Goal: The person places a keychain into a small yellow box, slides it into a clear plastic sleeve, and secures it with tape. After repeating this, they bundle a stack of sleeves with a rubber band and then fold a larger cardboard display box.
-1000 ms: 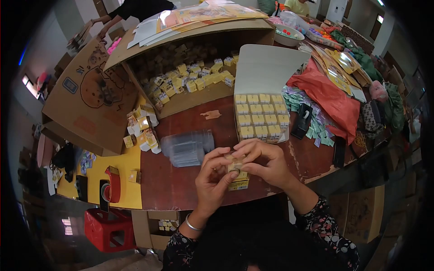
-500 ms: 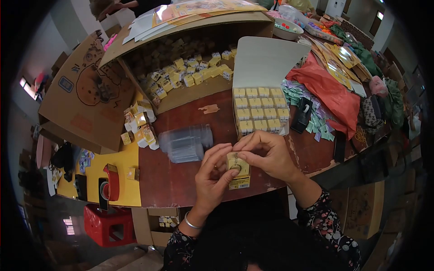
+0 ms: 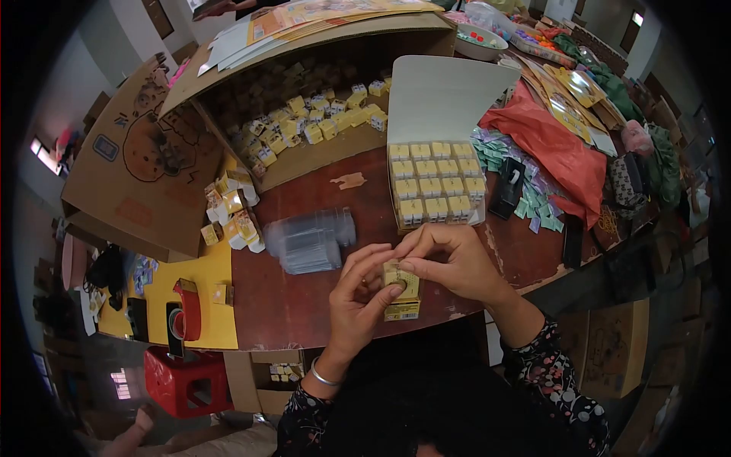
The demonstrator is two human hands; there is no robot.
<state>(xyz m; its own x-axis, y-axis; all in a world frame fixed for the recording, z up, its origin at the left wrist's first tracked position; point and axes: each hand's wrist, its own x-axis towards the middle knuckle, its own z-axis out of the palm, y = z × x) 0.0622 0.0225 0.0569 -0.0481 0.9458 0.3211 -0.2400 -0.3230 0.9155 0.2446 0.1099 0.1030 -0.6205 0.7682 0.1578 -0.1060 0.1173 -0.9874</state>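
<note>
A small yellow box [image 3: 402, 311] stands upright near the table's front edge, between my hands. My left hand [image 3: 364, 298] is closed on its left side, with the thumb on its face. Thumb and fingers of my right hand [image 3: 444, 263] pinch at the top edge of the same box. Just beyond my hands, an open white-lidded carton [image 3: 449, 99] holds rows of small yellow-topped boxes [image 3: 434, 207]. Clear plastic sleeves [image 3: 311, 242] lie in a stack to the left of my hands.
A large cardboard box [image 3: 304, 172] on its side holds many small boxes. Left are another carton [image 3: 137, 167], a red tape dispenser [image 3: 187, 312] and loose boxes [image 3: 237, 217]. Right are a black stapler-like object [image 3: 509, 190], sachets [image 3: 537, 202] and red plastic [image 3: 552, 145].
My hands have barely moved and keep hold of the small box. The view has shifted slightly. A person's bare limb now shows at the lower left.
</note>
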